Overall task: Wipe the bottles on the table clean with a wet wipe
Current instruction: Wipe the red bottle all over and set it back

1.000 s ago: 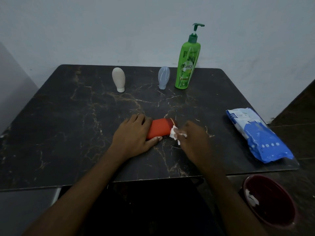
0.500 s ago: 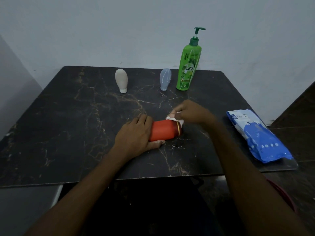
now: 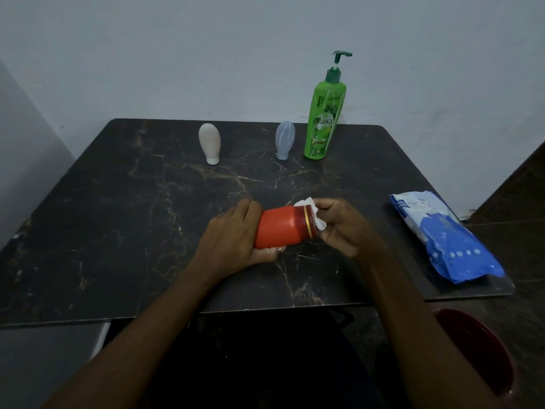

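The left hand (image 3: 233, 231) grips the red bottle (image 3: 280, 228) on its side, just above the worktop (image 3: 118, 231) — so its cap faces the right hand (image 3: 339, 228), which pinches the wet wipe (image 3: 315, 215) against it.

Left hand (image 3: 233, 234): grips red bottle (image 3: 280, 228), lying sideways.
Right hand (image 3: 342, 228): presses wet wipe (image 3: 317, 215) on cap end.

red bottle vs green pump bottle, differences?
The red bottle is held sideways; the green pump bottle stands upright at the back. The left hand grips the red bottle, the right hand presses a wet wipe to its cap; the green pump bottle is untouched. The red bottle has a gold-ringed cap, the green pump bottle a pump.
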`<action>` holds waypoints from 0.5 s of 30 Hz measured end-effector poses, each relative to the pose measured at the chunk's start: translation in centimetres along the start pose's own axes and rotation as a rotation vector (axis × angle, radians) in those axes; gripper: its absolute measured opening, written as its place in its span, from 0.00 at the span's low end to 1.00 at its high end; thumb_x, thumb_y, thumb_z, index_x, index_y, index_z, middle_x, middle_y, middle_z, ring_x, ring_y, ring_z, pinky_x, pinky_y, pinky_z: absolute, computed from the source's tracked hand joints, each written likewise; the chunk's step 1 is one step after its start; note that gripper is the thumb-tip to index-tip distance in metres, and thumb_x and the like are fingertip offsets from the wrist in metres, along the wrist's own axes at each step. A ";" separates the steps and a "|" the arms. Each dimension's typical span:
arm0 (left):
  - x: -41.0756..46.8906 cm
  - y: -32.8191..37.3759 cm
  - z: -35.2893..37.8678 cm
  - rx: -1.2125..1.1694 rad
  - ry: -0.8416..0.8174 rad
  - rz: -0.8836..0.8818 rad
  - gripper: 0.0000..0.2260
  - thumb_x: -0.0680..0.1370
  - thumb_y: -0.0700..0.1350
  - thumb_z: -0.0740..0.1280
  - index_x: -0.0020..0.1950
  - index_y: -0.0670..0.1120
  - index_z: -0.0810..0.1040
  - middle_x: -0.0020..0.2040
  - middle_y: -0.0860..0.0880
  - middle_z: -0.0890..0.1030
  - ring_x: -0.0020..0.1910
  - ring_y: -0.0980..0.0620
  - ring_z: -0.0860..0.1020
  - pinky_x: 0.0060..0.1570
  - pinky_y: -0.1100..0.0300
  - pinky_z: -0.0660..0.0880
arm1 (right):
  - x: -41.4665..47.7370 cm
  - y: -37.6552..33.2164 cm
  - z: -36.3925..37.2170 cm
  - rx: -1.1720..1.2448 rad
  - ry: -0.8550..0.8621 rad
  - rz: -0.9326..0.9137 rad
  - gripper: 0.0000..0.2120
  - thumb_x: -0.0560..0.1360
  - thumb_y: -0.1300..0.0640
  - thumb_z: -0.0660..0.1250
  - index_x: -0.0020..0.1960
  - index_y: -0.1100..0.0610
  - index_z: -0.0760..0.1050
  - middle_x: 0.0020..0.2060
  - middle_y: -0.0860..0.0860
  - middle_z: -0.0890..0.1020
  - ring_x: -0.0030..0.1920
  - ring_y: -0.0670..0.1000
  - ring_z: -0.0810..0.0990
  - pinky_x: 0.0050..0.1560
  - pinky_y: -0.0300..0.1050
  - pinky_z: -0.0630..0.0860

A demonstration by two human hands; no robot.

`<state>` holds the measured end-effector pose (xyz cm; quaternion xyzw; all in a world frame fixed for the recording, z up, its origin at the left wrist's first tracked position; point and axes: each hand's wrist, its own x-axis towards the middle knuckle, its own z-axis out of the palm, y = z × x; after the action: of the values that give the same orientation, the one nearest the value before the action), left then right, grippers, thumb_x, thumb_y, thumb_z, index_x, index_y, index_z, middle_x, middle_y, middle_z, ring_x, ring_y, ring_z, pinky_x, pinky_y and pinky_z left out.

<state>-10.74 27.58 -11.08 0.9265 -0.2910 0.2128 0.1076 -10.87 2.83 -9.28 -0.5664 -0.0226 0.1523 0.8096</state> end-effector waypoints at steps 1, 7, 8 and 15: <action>0.0 0.0 0.0 -0.007 0.003 -0.001 0.34 0.70 0.74 0.65 0.58 0.45 0.73 0.51 0.48 0.78 0.42 0.49 0.79 0.37 0.54 0.77 | -0.3 0.3 0.1 0.012 -0.004 -0.029 0.17 0.73 0.73 0.59 0.60 0.69 0.76 0.57 0.63 0.81 0.57 0.60 0.81 0.59 0.55 0.78; -0.1 0.0 -0.6 -0.229 0.053 -0.144 0.28 0.69 0.66 0.67 0.58 0.47 0.70 0.49 0.51 0.75 0.41 0.52 0.75 0.39 0.57 0.70 | -3.0 1.2 2.5 -0.006 0.034 -0.051 0.18 0.73 0.77 0.53 0.52 0.66 0.78 0.43 0.57 0.84 0.41 0.50 0.81 0.41 0.40 0.79; 0.0 -0.1 -0.6 -0.248 0.052 -0.161 0.27 0.69 0.65 0.67 0.59 0.47 0.70 0.49 0.51 0.75 0.41 0.52 0.75 0.40 0.57 0.70 | -3.4 1.4 3.0 0.012 0.031 -0.076 0.16 0.73 0.75 0.56 0.52 0.66 0.79 0.42 0.56 0.85 0.40 0.49 0.82 0.41 0.39 0.79; -0.1 -0.2 -0.6 -0.395 0.096 -0.244 0.30 0.76 0.62 0.65 0.72 0.45 0.72 0.56 0.47 0.82 0.46 0.53 0.78 0.47 0.58 0.75 | -3.3 0.2 5.0 0.089 0.322 -0.257 0.12 0.78 0.72 0.59 0.50 0.62 0.80 0.40 0.56 0.85 0.39 0.53 0.82 0.41 0.43 0.80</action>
<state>-10.86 27.98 -10.55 0.9046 -0.2074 0.1809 0.3256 -15.12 6.50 -7.19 -0.5395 0.0416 -0.0438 0.8398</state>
